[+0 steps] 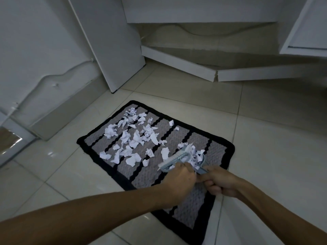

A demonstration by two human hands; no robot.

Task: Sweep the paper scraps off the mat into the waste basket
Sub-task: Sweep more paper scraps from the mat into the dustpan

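Grey and black striped mat (200, 138) flat on pale floor tiles (265, 131). White paper scraps (136, 138) scattered over far-left half of mat, well apart from both hands, up and left of them. Smaller heap of scraps (194, 153) piled in pale blue dustpan (201, 160) at near-right part of mat, just beyond the knuckles. Pale blue hand brush (174, 160) lying across dustpan's left edge, white bristles facing the loose scraps.

Left hand (180, 179) curled round brush handle, fingers wrapped tight, back of hand up. Right hand (218, 181) gripping dustpan handle (203, 171), fingers curled under, thumb end toward left hand. Both hands touching or nearly touching each other over near-right stripe of mat. Forearms coming in from bottom edge, left arm crossing over tiles and mat border.

A few single scraps (165, 153) lying just left of brush head, nearest loose ones to left hand. White rounded rim (215, 223) at bottom right overlapping mat corner, cannot tell what it is. White cabinet panels (113, 41) and low plinth (177, 62) beyond mat.
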